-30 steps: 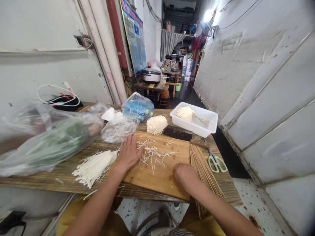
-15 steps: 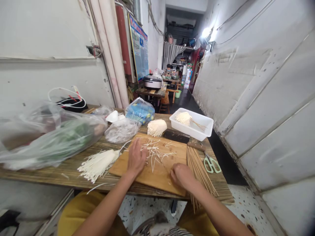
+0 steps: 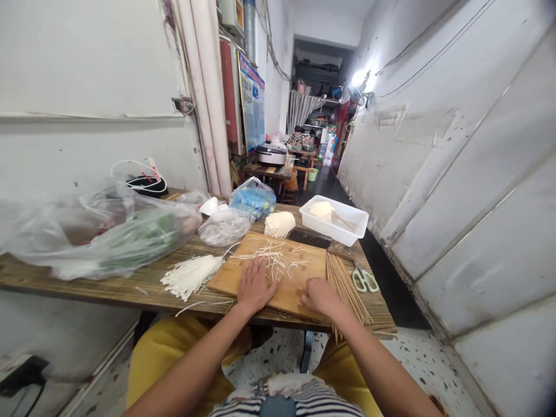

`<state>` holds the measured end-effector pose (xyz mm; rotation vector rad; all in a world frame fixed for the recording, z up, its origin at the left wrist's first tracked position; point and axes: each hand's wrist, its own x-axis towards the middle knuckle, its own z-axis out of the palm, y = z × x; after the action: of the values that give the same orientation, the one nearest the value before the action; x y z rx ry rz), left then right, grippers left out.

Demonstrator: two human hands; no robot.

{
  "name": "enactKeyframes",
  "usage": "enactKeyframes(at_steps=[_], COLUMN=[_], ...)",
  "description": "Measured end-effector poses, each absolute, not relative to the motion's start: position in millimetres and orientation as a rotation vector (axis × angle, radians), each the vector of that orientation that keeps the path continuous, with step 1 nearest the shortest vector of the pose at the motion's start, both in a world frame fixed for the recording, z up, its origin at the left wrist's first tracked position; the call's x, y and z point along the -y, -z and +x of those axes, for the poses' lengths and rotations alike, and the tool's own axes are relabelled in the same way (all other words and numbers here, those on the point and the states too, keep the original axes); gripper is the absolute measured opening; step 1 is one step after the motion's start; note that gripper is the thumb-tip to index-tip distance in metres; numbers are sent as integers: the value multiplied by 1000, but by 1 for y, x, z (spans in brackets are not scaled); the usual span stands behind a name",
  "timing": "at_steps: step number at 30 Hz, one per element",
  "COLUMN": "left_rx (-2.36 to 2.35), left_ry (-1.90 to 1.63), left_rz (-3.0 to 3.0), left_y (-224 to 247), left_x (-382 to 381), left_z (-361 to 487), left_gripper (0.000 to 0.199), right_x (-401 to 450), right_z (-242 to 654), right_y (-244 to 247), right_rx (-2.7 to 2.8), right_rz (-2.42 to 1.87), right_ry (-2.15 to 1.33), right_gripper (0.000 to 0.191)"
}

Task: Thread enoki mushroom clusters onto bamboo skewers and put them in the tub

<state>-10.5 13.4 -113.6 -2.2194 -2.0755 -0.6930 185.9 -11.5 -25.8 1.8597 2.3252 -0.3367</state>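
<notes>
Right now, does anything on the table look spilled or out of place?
Yes. Loose white mushroom strands lie scattered across the cutting board, unlike the tidy bunch beyond it, and some skewers jut past the near edge of the table.

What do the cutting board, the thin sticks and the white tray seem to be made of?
Cutting board: wood or bamboo, fairly matte, judging by its warm tan colour and darker markings. Thin sticks: probably bamboo or wood, looking unvarnished; they are straw-coloured and slender. White tray: most likely plastic, smooth, with rounded corners and a moulded-looking rim.
</notes>
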Motion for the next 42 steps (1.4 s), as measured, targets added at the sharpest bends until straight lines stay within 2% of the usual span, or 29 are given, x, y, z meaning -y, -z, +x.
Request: enactKeyframes(at_steps=[7,11,16,21,27,31,34,37,42], left_rx=[2017,1711,1267,1288,1547,1713,1846,1980,2266], left_ry=[671,610,525,586,795,1035,1260,1394,1353], left_rz=[-2221,-2457,-2736,-2714,-2545,-2399,-2220,-2033,-1775], left_y=[112,103,92,91,91,84,77,73,71], left_x=[-10,-19,-63,-109,-125,-112,-86,-44,33], left_z=[-6,3,43,71,-8,-68,-105,-144,-201], left_gripper=[60,55,50,41,29,25,37,40,38], right_x=[9,-4,-9,-13,-12,-10,-8,-4,-3], right_z=[210,219,214,208,210,208,205,202,200], right_y=[31,50,87,103,100,96,94,94,93], right_rx=[-2348,-2370,-2352,-2460,-2631,-2701,-2715,-2737,-2787], right_rz=[1991,2224,2519,2632,2590,2546,2506,2427,2250], right_ry=[586,747,896,884,787,685,593,504,416], right_gripper=[25,27,26,23,34,29,27,28,28])
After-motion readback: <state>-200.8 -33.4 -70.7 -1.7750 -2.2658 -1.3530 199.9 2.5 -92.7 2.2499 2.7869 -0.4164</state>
